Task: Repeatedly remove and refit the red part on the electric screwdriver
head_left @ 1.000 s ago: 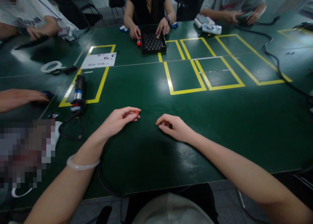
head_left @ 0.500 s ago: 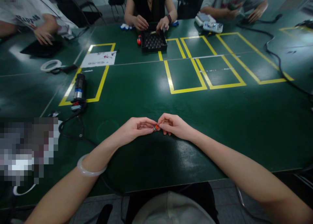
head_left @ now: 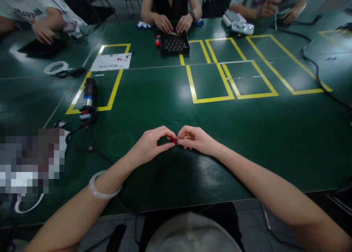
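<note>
A long green table [head_left: 154, 87] spreads before a person whose forearms [head_left: 253, 167] angle inward over its near edge, elbows wide and wrists low. Yellow tape outlines [head_left: 214, 99] mark the surface farther out; a broad band of green lies between them and the knuckles, another reaches off to the right, and a shorter strip separates the hands from the near edge. Across the way, a black tray [head_left: 175, 51] sits beneath a co-worker's hands [head_left: 184, 24]. The left hand [head_left: 150, 143], a pale bangle [head_left: 95, 190] circling its forearm, arches thumb and forefinger into a loop; the right hand [head_left: 199, 140] meets it with fingers curled under. Between their touching tips, centered above the table, is a small red piece [head_left: 174, 141], the left pinching its red end and the right its darker one.
</note>
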Demonstrator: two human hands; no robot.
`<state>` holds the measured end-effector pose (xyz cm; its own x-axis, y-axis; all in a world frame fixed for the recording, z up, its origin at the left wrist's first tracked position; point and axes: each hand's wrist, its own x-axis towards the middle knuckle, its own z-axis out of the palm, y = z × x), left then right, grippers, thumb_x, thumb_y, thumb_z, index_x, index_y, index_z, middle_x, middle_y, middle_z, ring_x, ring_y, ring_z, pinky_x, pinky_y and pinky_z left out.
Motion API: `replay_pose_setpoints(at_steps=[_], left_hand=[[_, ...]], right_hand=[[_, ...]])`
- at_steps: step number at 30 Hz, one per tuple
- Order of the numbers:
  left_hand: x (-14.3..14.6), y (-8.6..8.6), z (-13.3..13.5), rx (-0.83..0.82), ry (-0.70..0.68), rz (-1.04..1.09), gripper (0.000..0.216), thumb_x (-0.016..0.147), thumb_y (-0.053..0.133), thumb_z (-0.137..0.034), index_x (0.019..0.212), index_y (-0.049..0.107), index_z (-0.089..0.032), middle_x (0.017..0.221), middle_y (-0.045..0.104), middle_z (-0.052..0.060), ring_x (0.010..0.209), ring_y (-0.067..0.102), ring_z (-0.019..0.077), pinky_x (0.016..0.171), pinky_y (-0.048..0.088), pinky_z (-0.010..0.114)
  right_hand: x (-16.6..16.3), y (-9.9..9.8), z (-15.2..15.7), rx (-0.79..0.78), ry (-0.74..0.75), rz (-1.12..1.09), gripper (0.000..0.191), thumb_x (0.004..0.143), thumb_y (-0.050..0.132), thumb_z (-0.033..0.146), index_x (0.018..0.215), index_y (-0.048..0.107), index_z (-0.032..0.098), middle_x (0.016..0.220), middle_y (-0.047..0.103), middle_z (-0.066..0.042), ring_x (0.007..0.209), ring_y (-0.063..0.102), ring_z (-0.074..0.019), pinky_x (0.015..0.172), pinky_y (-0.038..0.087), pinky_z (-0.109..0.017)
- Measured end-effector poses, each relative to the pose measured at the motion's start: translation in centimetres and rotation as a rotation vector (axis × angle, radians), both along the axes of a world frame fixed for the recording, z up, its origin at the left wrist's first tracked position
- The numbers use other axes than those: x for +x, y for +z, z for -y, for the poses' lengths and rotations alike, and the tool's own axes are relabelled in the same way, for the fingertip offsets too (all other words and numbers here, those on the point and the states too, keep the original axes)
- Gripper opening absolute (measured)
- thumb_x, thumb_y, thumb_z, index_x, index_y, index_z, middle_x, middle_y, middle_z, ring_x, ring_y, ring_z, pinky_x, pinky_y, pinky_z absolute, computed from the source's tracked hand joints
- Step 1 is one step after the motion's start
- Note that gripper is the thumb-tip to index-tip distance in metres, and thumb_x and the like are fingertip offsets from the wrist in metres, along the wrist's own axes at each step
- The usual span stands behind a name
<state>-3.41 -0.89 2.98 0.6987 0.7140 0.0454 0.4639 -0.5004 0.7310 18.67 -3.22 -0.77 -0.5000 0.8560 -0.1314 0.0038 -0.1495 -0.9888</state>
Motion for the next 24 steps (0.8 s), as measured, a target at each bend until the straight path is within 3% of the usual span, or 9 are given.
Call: replay_pose_setpoints(at_steps=[6, 9, 11, 14, 17, 20, 24], left_hand=[[0.1, -0.4, 0.2, 0.074, -0.078, -0.032, 0.019, 0.092, 0.06, -0.034, 0.101, 0.066, -0.018, 0.101, 0.066, 0.004, 0.095, 0.062, 0.0167, 0.086, 0.047, 0.029], [-0.8, -0.4, -1.1, 0.156, -0.019, -0.079, 0.024, 0.096, 0.053, -0.039, 0.101, 0.066, -0.019, 0.103, 0.066, 0.004, 0.098, 0.062, 0.0177, 0.09, 0.046, 0.03], [-2.4, -0.5, -2.7, 0.275, 0.129, -0.152, 0.027, 0.097, 0.049, -0.039, 0.102, 0.065, -0.019, 0.106, 0.066, 0.006, 0.102, 0.061, 0.0196, 0.094, 0.045, 0.032], [-6.2, -1.1, -5.5, 0.478, 0.457, -0.328, 0.032, 0.096, 0.047, -0.042, 0.109, 0.064, -0.018, 0.118, 0.062, 0.01, 0.114, 0.055, 0.0262, 0.102, 0.04, 0.04], [-10.7, -1.8, -7.5, 0.586, 0.747, -0.526, 0.049, 0.093, 0.051, -0.045, 0.13, 0.054, -0.013, 0.141, 0.048, 0.016, 0.127, 0.044, 0.0352, 0.105, 0.037, 0.052], [-14.2, -2.3, -8.4, 0.53, 0.974, -0.669, 0.065, 0.09, 0.054, -0.047, 0.14, 0.043, -0.007, 0.147, 0.04, 0.021, 0.125, 0.043, 0.0402, 0.101, 0.037, 0.061], [-16.5, -2.5, -8.8, 0.362, 1.068, -0.803, 0.064, 0.093, 0.046, -0.051, 0.137, 0.041, -0.006, 0.137, 0.049, 0.023, 0.114, 0.049, 0.0381, 0.089, 0.044, 0.065]], right_hand=[[0.1, -0.2, 0.0, 0.056, 0.02, -0.005, 0.023, 0.081, 0.072, 0.03, 0.09, 0.057, 0.015, 0.063, 0.055, 0.006, 0.052, 0.046, -0.0057, 0.049, 0.032, -0.018], [0.2, -0.2, 0.0, 0.076, -0.016, 0.01, 0.022, 0.081, 0.071, 0.03, 0.09, 0.057, 0.015, 0.062, 0.053, 0.006, 0.052, 0.045, -0.0063, 0.049, 0.03, -0.019], [0.4, -0.1, -0.1, 0.078, -0.048, 0.017, 0.022, 0.082, 0.071, 0.031, 0.09, 0.057, 0.016, 0.062, 0.053, 0.006, 0.051, 0.044, -0.0066, 0.048, 0.03, -0.02], [0.6, 0.1, -0.2, 0.08, -0.066, 0.027, 0.021, 0.082, 0.07, 0.031, 0.09, 0.057, 0.016, 0.062, 0.053, 0.006, 0.051, 0.045, -0.0071, 0.049, 0.03, -0.02], [0.6, 0.2, -0.2, 0.089, -0.062, 0.029, 0.022, 0.082, 0.07, 0.032, 0.09, 0.057, 0.016, 0.062, 0.053, 0.006, 0.051, 0.045, -0.0073, 0.049, 0.031, -0.021], [0.6, 0.1, -0.2, 0.089, -0.058, 0.036, 0.022, 0.082, 0.07, 0.033, 0.091, 0.057, 0.016, 0.062, 0.053, 0.005, 0.052, 0.045, -0.0073, 0.049, 0.031, -0.021], [0.6, 0.0, -0.2, 0.09, -0.06, 0.046, 0.022, 0.082, 0.07, 0.032, 0.09, 0.057, 0.016, 0.062, 0.053, 0.006, 0.052, 0.045, -0.0071, 0.049, 0.031, -0.021]])
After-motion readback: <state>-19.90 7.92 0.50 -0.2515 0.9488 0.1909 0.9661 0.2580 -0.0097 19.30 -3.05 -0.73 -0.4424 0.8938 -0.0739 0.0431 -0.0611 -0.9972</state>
